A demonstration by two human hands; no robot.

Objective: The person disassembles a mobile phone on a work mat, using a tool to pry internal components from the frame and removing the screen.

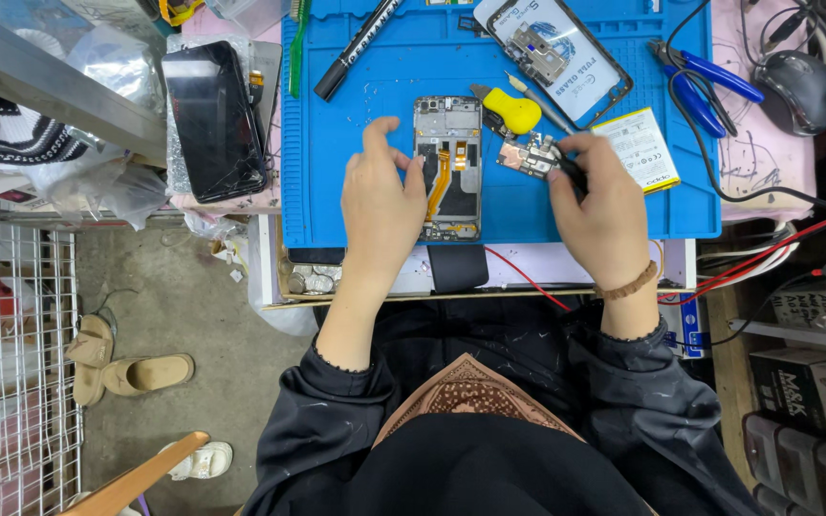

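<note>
My left hand (381, 196), fingers loosely curled and empty, steadies the opened phone frame (448, 167), long axis pointing away from me, on the blue mat (356, 201). My right hand (604, 205), closed around tweezers (566, 170), touches the small circuit board (526, 156) just right of the frame.

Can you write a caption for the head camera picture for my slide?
Left hand steadies an opened phone on a blue mat while right hand holds a small tool.

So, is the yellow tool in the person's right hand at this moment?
No. The yellow tool lies on the blue mat above the opened phone, while the right hand holds a dark slim tool against a small metal part.
</note>
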